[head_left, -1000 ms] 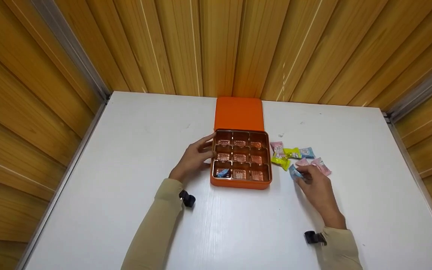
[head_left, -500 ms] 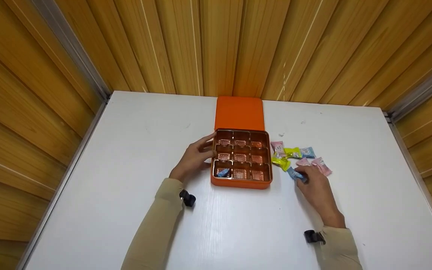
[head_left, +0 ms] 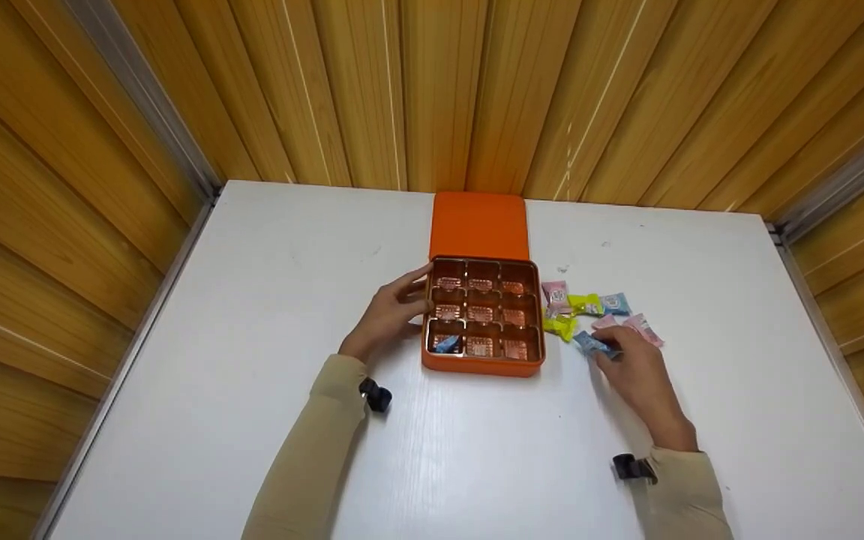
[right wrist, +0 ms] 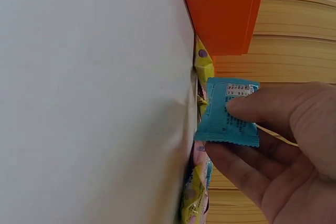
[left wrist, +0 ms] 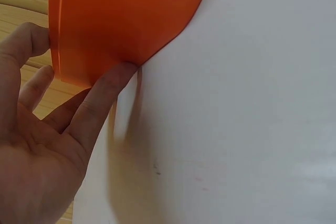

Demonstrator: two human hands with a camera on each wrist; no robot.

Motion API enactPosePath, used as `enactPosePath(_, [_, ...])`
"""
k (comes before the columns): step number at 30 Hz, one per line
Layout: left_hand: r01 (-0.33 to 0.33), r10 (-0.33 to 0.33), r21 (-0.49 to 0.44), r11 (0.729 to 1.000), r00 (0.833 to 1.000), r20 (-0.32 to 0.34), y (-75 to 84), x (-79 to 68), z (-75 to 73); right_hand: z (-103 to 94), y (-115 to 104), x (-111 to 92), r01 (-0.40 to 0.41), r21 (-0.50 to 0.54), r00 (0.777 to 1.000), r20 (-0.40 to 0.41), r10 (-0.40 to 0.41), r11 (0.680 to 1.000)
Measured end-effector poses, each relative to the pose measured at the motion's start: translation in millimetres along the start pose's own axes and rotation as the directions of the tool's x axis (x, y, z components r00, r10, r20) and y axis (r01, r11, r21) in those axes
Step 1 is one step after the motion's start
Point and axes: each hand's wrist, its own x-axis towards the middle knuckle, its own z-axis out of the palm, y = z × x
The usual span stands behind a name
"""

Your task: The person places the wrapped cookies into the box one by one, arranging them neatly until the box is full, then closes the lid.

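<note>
An orange tin [head_left: 483, 367] with a nine-compartment tray lies open on the table. One small blue packet [head_left: 446, 344] sits in its near-left compartment. My left hand [head_left: 387, 319] rests against the tin's left side, thumb and fingertips touching the wall, as the left wrist view [left wrist: 52, 145] also shows of that hand. To the right of the tin, my right hand [head_left: 636, 371] pinches a blue wrapped candy [right wrist: 231, 111] between thumb and fingers, held close over the table. The right wrist view shows printed text on its wrapper.
Beside the tin's right wall lie yellow candies [head_left: 561, 327], pink candies [head_left: 643, 330] and another blue candy [head_left: 615, 304]. The tin's orange lid [head_left: 479, 225] extends behind it toward the wood-patterned wall [head_left: 439, 97]. A white table [head_left: 469, 450] lies under everything.
The blue candy in my right hand has turned from fairly upright to lying more sideways between the fingertips. My left hand and the tin have stayed in place.
</note>
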Motion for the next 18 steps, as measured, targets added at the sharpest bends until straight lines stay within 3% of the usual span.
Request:
enactPosePath(7, [-0.008, 0.008, 0.008, 1.000, 1.000, 0.006, -0.3, 0.7, 0.0, -6.8, -7, 5, 0.057, 0.006, 0.998, -0.022, -0.057, 0.998])
enactPosePath(18, [0.011, -0.011, -0.011, 1.000, 1.000, -0.011, 0.8, 1.6, 0.9, -11.2, -21, 16, 0.099, 0.021, 0.995, 0.012, -0.099, 0.995])
